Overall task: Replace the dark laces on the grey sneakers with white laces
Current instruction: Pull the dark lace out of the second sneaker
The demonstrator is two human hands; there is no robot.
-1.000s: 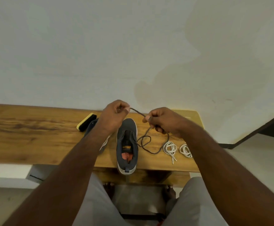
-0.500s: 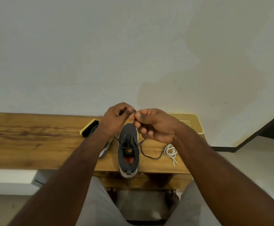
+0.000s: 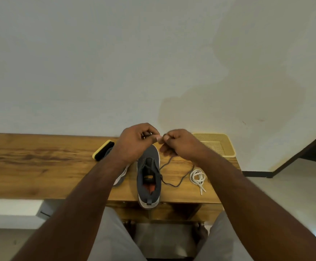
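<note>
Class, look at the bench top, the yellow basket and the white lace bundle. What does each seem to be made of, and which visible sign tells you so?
Bench top: apparently wood or a wood-look veneer, with brown streaked grain and a smooth matt finish.
Yellow basket: probably moulded plastic, with fine mesh walls and one even pale colour.
White lace bundle: likely woven textile cord, lying in limp loops, with stiff tips.

Single head-worn view, looking forward and down from near the long brown wooden tabletop (image 3: 40, 166), facing a far plain white wall (image 3: 115, 63).
</note>
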